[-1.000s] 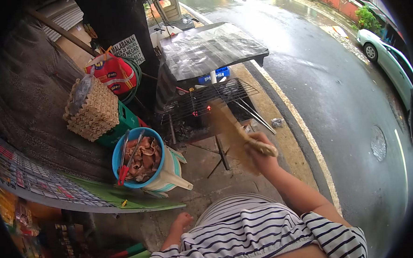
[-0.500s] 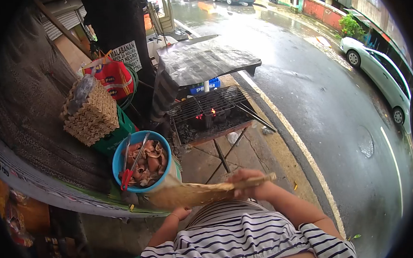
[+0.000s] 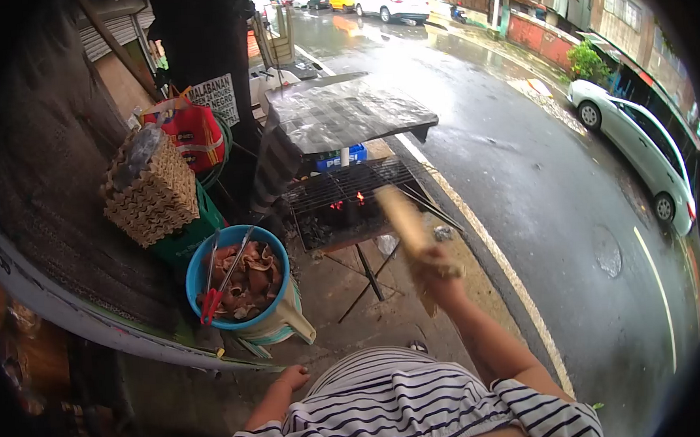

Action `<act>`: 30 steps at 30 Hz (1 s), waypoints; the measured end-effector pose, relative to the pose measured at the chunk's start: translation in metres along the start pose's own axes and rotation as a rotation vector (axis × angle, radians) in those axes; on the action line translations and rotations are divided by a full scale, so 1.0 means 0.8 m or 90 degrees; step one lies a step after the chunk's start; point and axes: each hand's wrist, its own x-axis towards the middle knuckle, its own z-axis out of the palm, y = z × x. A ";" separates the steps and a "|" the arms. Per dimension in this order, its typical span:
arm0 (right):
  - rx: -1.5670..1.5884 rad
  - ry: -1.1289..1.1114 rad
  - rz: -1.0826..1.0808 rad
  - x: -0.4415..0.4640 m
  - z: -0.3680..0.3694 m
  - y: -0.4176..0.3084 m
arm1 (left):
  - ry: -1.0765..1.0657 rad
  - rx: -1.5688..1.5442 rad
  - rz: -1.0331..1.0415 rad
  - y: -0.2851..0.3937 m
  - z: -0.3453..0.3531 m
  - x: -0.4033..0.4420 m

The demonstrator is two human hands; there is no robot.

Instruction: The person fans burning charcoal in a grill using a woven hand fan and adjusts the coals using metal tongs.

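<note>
My right hand (image 3: 440, 277) grips a tan hand fan (image 3: 401, 216), blurred by motion and angled up to the front right corner of the charcoal grill (image 3: 319, 232). Orange embers (image 3: 348, 203) glow beneath the wire grate (image 3: 340, 186). Low on the left, my left hand (image 3: 295, 377) is curled closed beside the table edge, with nothing visible in it. Ahead of it stands a blue basin (image 3: 283, 279) of raw meat pieces (image 3: 250, 283). Tongs with red grips (image 3: 210, 305) rest in the basin.
Egg trays (image 3: 150, 189) are stacked on a green crate (image 3: 179, 242) at left, beside a red bag (image 3: 191, 136). A dark sheet (image 3: 344, 112) covers something behind the grill. A wet road (image 3: 538, 177) with parked cars, including a white car (image 3: 639, 148), runs along the right.
My right hand has swung the fan from across my belly forward and up toward the grill. My left hand has moved slightly down and left. The view has shifted a little.
</note>
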 end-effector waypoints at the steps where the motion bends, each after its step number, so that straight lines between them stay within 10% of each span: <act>1: -0.022 -0.082 0.005 -0.015 0.002 -0.024 | -0.004 -0.018 -0.003 0.006 -0.003 -0.012; 3: 0.030 -0.349 -0.242 -0.026 0.001 -0.050 | 0.011 0.006 0.035 0.010 -0.004 -0.018; 7: 0.056 0.040 -0.009 0.030 -0.020 0.010 | 0.416 -0.126 0.119 0.145 -0.089 -0.051; 10: 0.121 0.003 0.068 0.028 -0.001 0.004 | 0.831 -0.076 0.312 0.216 -0.193 -0.039; 13: 0.045 -0.381 -0.222 0.009 -0.006 -0.048 | 0.954 0.074 0.031 0.235 -0.293 -0.039; 17: 0.092 0.147 -0.053 0.065 -0.042 -0.005 | 0.623 0.026 -0.406 0.186 -0.364 -0.028; 21: -0.195 -0.152 -0.140 0.020 -0.044 -0.019 | 0.455 -0.013 -0.505 0.146 -0.381 -0.032; 23: 0.085 -0.362 -0.156 0.010 -0.040 -0.044 | 0.395 -0.038 -0.477 0.101 -0.388 -0.006; 28: 0.073 0.006 0.102 0.047 -0.082 -0.012 | 0.413 -0.035 -0.359 0.053 -0.390 0.025; 30: 0.109 -0.197 -0.094 0.042 -0.077 -0.027 | 0.369 -0.068 -0.397 0.083 -0.404 0.023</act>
